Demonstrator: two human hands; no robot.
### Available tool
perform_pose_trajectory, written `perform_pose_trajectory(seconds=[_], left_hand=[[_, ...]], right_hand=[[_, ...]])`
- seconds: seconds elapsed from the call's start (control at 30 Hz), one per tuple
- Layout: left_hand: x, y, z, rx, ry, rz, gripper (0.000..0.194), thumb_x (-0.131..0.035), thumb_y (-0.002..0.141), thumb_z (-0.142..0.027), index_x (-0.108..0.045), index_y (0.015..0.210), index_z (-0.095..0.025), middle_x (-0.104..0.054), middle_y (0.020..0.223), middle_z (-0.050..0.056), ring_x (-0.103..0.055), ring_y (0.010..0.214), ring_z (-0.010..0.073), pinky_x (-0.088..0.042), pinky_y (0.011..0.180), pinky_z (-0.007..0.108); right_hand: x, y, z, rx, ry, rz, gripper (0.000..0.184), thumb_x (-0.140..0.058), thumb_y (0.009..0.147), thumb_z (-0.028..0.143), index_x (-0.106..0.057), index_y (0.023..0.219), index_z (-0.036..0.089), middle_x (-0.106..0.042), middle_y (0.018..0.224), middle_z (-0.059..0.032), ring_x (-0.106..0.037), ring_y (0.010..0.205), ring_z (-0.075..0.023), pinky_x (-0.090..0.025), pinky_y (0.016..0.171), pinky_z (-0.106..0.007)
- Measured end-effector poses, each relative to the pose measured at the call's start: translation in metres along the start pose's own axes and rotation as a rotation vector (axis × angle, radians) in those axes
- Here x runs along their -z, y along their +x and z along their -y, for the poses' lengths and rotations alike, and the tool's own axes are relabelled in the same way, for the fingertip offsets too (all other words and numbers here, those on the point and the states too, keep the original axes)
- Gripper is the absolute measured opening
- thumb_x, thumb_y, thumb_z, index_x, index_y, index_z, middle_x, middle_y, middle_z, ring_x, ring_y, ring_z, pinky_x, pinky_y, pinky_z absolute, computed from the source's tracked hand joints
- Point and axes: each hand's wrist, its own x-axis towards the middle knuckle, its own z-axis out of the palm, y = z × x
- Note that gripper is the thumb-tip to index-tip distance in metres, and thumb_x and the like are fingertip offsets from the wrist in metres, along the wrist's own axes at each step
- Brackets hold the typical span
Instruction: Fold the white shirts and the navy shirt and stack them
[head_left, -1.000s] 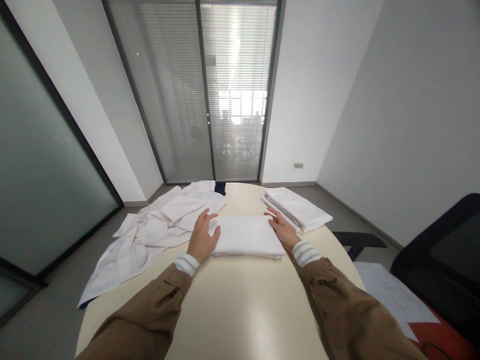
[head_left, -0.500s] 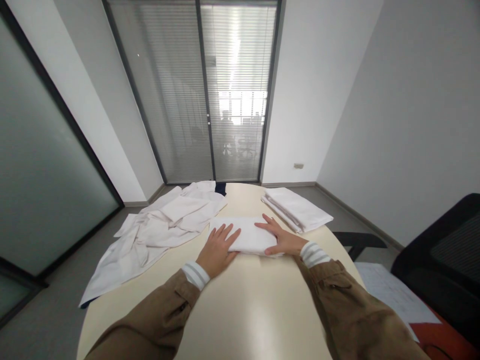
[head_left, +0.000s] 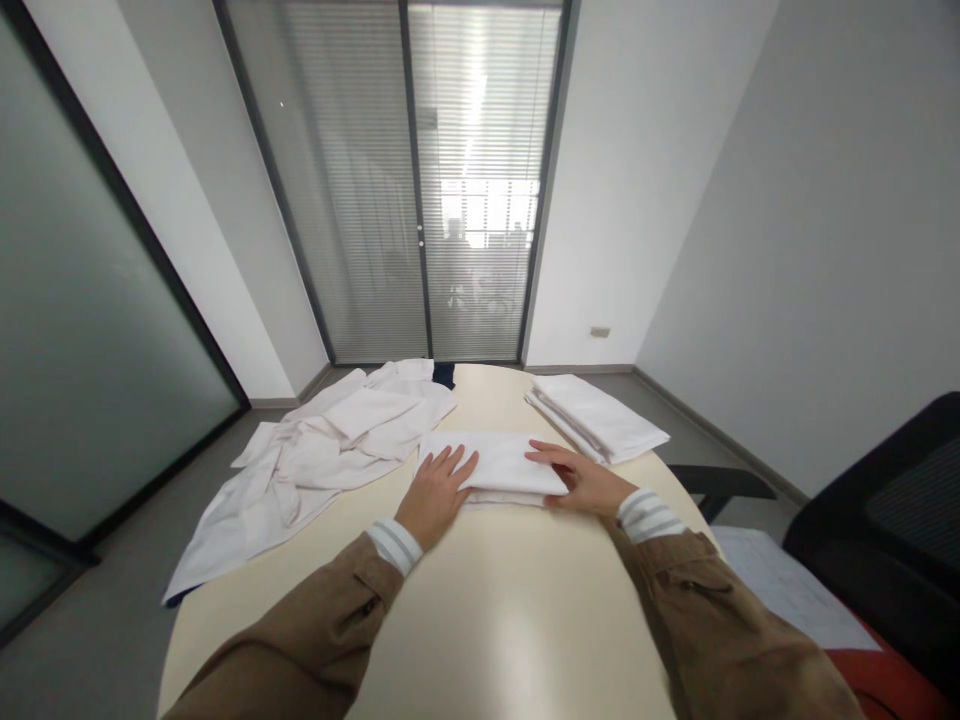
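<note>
A white cloth folded into a flat, layered rectangle (head_left: 502, 463) lies on the table in front of me. My left hand (head_left: 437, 492) rests flat on its left end, fingers stretched out over the top. At the right end, my right hand (head_left: 585, 480) has its fingers on top and its thumb at the near right corner, pinching the edge. The near edge shows a lower layer below the top one. What lies under each palm is hidden.
A loose heap of white cloth (head_left: 322, 445) covers the table's left side, with a dark blue piece (head_left: 444, 375) at its far end. Another folded white cloth (head_left: 600, 415) lies at the back right. A black chair (head_left: 892, 520) stands right of the table (head_left: 480, 620).
My right hand has shifted slightly right and drawn its spread fingers in to pinch the cloth's right corner. The left hand has stayed nearly in place.
</note>
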Motion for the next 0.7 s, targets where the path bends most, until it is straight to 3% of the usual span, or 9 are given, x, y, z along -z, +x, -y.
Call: perform_pose_trajectory(seconds=[0.17, 0.4, 0.57, 0.7], left_hand=[[-0.001, -0.001, 0.000, -0.017, 0.023, -0.029, 0.055, -0.053, 0.095, -0.025, -0.043, 0.149, -0.022, -0.044, 0.153, 0.012, -0.038, 0.142, 0.0344, -0.033, 0.114, 0.055], [0.001, -0.003, -0.002, -0.076, 0.011, -0.096, 0.068, -0.067, 0.086, -0.037, -0.044, 0.148, -0.022, -0.046, 0.152, 0.012, -0.043, 0.138, 0.0350, -0.036, 0.113, 0.051], [-0.001, -0.001, 0.000, -0.057, -0.011, -0.090, 0.058, -0.061, 0.093, -0.034, -0.045, 0.147, -0.023, -0.050, 0.148, 0.011, -0.048, 0.135, 0.0322, -0.041, 0.110, 0.048], [-0.001, 0.001, 0.001, -0.047, -0.003, -0.067, 0.051, -0.061, 0.093, -0.031, -0.050, 0.143, -0.023, -0.055, 0.144, 0.010, -0.053, 0.131, 0.0321, -0.045, 0.106, 0.048]], right_hand=[[0.000, 0.000, 0.011, 0.073, -0.158, -0.071, 0.083, -0.083, 0.060, 0.024, -0.053, 0.137, 0.025, -0.046, 0.144, -0.0137, -0.050, 0.128, -0.0308, -0.047, 0.103, -0.046], [-0.006, 0.001, 0.026, 0.185, -0.232, -0.109, 0.053, -0.066, 0.064, 0.011, -0.065, 0.115, 0.024, -0.062, 0.120, -0.0092, -0.063, 0.104, -0.0258, -0.054, 0.082, -0.036], [-0.006, 0.002, 0.033, 0.284, -0.256, -0.211, 0.042, -0.066, 0.072, 0.014, -0.066, 0.112, 0.026, -0.066, 0.112, -0.0091, -0.062, 0.108, -0.0279, -0.051, 0.094, -0.044], [-0.007, 0.000, 0.032, 0.289, -0.339, -0.139, 0.053, -0.067, 0.076, 0.018, -0.059, 0.128, 0.027, -0.062, 0.124, -0.0101, -0.060, 0.116, -0.0273, -0.048, 0.102, -0.044]])
